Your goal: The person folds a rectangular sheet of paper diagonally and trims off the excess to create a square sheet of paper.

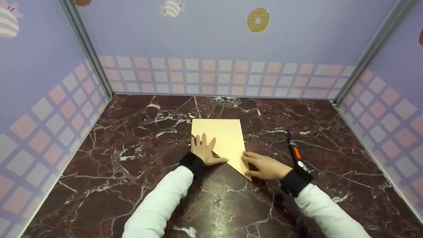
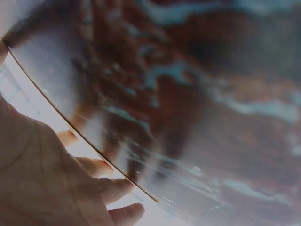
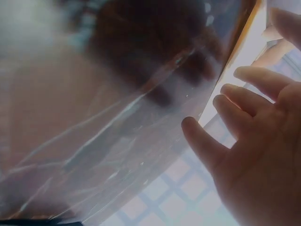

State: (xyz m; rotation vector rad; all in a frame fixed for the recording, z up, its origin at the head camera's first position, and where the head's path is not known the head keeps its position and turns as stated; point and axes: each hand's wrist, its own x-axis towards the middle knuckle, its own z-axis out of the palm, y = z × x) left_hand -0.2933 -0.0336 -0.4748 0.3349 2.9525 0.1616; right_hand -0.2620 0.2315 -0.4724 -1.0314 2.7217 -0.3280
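A flat pale yellow sheet (image 1: 222, 135) with a slanted lower edge lies on the marbled table, its pointed corner towards me. My left hand (image 1: 204, 153) rests at the slanted edge with fingers spread and thumb reaching along it. In the left wrist view, the fingertips of that hand (image 2: 51, 165) meet the thin edge of the sheet (image 2: 61, 115). At the right edge, close to the pointed corner, my right hand (image 1: 264, 166) touches the sheet with extended fingers. The right wrist view shows this hand (image 3: 258, 136) with its fingers apart beside the bright sheet (image 3: 235, 61).
A slim black tool with an orange patch (image 1: 296, 152) lies right of the sheet, partly behind my right wrist. Small white crumbs are scattered around the sheet. Purple panels (image 1: 211, 43) enclose the dark red marbled table (image 1: 148, 198) at the back and both sides.
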